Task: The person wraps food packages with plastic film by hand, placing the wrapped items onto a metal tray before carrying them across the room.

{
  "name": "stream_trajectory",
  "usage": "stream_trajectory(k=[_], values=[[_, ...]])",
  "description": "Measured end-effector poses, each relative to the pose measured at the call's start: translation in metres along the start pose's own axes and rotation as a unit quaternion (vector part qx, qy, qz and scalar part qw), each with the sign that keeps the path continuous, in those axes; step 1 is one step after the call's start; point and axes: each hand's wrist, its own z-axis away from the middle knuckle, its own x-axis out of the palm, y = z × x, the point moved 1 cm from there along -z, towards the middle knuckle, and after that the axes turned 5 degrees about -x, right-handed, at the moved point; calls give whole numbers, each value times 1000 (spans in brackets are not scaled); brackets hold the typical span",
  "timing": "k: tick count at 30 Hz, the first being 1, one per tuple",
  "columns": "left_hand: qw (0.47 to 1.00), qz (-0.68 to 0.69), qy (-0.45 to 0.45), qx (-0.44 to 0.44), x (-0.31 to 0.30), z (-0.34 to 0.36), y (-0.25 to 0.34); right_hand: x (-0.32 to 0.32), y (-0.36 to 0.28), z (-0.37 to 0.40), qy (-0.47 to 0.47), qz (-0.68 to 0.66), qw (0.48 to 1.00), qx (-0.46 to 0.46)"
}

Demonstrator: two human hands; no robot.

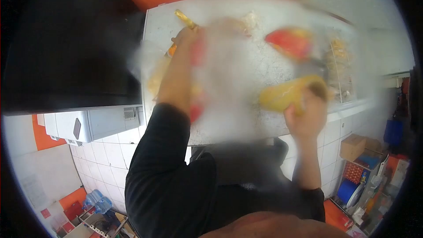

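My right hand (pixel 307 113) is closed round a yellow plastic packet (pixel 280 93), its thumb on the near side, over the right of the white worktop (pixel 246 128). At the far left of the worktop, my left hand (pixel 187 36) has its fingers closed at the end of a slim, shiny yellow tube-shaped packet (pixel 183 18). A small orange item (pixel 171 50) lies just below that hand. Beyond my right hand lies a red and yellow packet (pixel 289 42). A blurred haze on the lens hides the middle of the worktop.
A clear-sided box with yellowish contents (pixel 339 61) stands at the right end. More red and yellow packaging (pixel 196 111) shows beside my left forearm. Left of the worktop are a large black panel (pixel 75 48) and a grey-white appliance (pixel 105 123). Shelves (pixel 368 161) stand at lower right.
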Motion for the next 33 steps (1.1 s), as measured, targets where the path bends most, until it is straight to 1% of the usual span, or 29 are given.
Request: stream_trajectory(k=[3,4,5,6,8,9,11,12,13,14,15,16,17,18,19,20,21,22,24,25,26,27,29,30,31,32,33], values=[[999,-23,-18,-13,-7,5,-4,1,2,3,-5,17,1000,-11],[993,99,-58,5,-18,24,-6,-1,2,2,-2,17,1000,-12],[971,218,-99,23,-25,37,-8,-3,1,1,-9,10,1000,-16],[971,216,-97,25,-24,39,-13,-4,1,0,-17,3,1000,-20],[928,324,-58,174,-27,48,-22,-5,-1,0,-14,10,1000,-23],[929,319,-58,177,-25,54,-28,-6,-1,0,-13,19,999,-28],[875,424,-41,231,-39,96,-30,-3,0,2,-5,20,999,-25],[876,420,-42,234,-44,112,-33,-3,0,4,1,22,999,-27],[840,481,-20,248,-50,128,-38,-4,-2,6,4,22,999,-24],[800,542,1,259,-56,144,-43,-6,-3,8,74,-24,996,-35],[799,541,3,262,-60,164,-47,-9,-6,9,144,-68,986,-48],[825,507,80,238,-64,186,-52,-12,-14,10,147,-68,985,-51],[844,469,156,209,-66,209,-56,-17,-32,11,108,-153,980,-66],[865,436,179,175,-63,233,-56,-20,-48,10,65,-236,966,-79],[883,400,198,141,-57,256,-54,-21,-61,5,65,-235,967,-77],[807,536,147,200,-48,282,-50,-20,-72,-3,33,-317,948,-23],[708,655,89,248,-40,303,-45,-18,-79,-6,1,-396,918,35],[711,654,84,245,-33,317,-38,-15,-80,-7,-2,-395,918,41],[755,555,67,343,-20,344,-27,-3,-82,-3,-84,-464,878,86],[770,502,57,390,-15,356,-24,5,-80,4,-89,-464,876,93],[780,447,47,435,-14,365,-24,14,-76,13,-131,-476,866,84],[781,450,45,431,-16,370,-26,18,-75,19,-173,-486,854,72],[762,453,-6,462,-23,375,-35,18,-79,29,-169,-499,845,95],[765,427,-17,483,-9,371,-47,24,-77,38,-210,-532,810,132],[767,429,-20,477,-6,371,-54,30,-76,47,-250,-563,769,169],[773,423,28,472,-4,369,-60,37,-75,55,-255,-564,767,172],[778,414,77,467,-5,368,-65,44,-74,62,-233,-583,761,161]])
